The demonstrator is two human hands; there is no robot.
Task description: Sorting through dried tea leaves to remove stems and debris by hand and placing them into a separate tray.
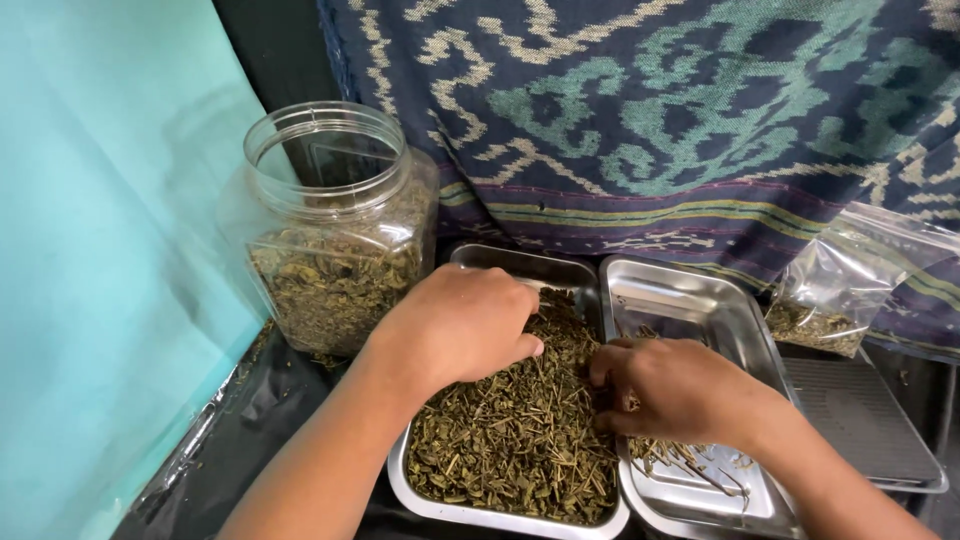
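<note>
- Nearest to us is our left hand, fingers curled down into the dried green leaf pieces heaped in the left steel tray; it looks closed on a pinch of them, palm down so it can rake the heap.
- At 3 o'clock from it, our right hand rests on the shared edge of the two trays, fingers bent around a few thin stalks, apparently gripping them.
- The right steel tray is mostly bare, holding only those stalks, so it seems kept for what is picked out.
- At 10 o'clock stands a clear plastic jar, lid off, part full of the same leaf.
- At 2 o'clock a clear plastic bag leans against the patterned cloth; we see no label on it.
- A turquoise sheet hangs at 9 o'clock.
</note>
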